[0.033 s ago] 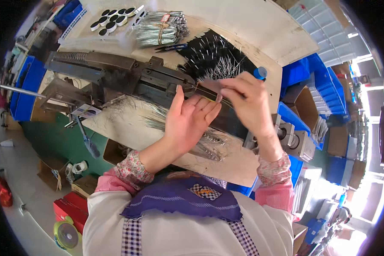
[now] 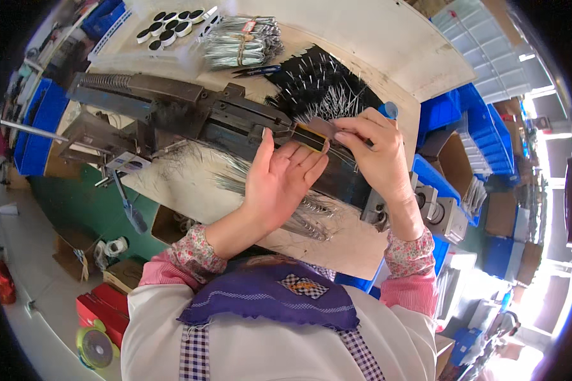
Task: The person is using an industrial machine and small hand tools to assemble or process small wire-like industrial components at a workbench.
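My left hand (image 2: 274,185) lies palm up with fingers stretched out, fingertips against the near side of a dark, yellow-edged block (image 2: 310,136). That block sits at the end of a long dark metal machine (image 2: 241,120). My right hand (image 2: 376,151) is closed in a pinch on a thin grey-brown flat piece (image 2: 322,126), held over the block's far side. Beyond the hands is a heap of black bristles with silvery wire stems (image 2: 324,86). Nearer me, left of and below my left hand, lie thin wire brushes (image 2: 311,219), partly hidden by it.
A tied bundle of silvery wires (image 2: 243,43) stands at the back, with blue-handled snips (image 2: 258,71) before it. A clear tray (image 2: 124,54) holds several black-topped white rolls. Right of the table are blue bins (image 2: 489,127) and a cardboard box (image 2: 454,155). A blue cap (image 2: 388,110) is near the right edge.
My right fingers have shifted slightly right with the flat piece, which was blurred over the block before. More of the block's dark top and yellow edge shows now. My left hand has barely moved.
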`<state>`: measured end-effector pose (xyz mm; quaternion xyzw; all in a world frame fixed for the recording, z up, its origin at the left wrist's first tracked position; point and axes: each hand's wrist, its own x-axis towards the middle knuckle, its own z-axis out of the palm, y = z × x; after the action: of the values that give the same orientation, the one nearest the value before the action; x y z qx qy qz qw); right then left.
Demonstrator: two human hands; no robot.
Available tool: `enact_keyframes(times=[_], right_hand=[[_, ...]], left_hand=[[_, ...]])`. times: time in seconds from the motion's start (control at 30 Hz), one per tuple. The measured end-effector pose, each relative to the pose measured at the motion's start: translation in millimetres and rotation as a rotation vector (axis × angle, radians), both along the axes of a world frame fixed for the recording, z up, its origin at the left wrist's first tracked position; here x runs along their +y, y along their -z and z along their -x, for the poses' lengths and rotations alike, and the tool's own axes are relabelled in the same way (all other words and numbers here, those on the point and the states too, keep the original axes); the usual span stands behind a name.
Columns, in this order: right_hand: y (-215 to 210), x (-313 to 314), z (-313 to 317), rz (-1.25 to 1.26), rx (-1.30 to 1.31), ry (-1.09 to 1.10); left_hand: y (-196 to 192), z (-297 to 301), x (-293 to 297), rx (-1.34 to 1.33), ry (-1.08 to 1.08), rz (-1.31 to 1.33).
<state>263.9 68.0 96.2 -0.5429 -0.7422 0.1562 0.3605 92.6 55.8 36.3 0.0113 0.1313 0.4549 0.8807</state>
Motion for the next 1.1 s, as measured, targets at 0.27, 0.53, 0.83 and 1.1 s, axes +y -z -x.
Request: enact_keyframes(times=[0.27,0.53,0.83,1.1], right_hand=[[5.5,4.2,4.1,-0.002,-0.223,-0.061],[2.5,-0.7,-3.1,-0.09,-0.284,-0.053],[-7.8,-10.8,13.1,-0.163,-0.206,-0.113],[-24.8,-31.6,26.7,-0.142,-0.307,0.092]], left_hand=[[-2.4,1.6,-0.6,0.106,-0.041,-0.146],[-6.0,2.1,6.3,0.087,0.035,-0.184],[-5.9,0.1,4.9,0.124,-0.013,-0.143],[0.7,11.8,4.2,0.103,0.022,-0.166]])
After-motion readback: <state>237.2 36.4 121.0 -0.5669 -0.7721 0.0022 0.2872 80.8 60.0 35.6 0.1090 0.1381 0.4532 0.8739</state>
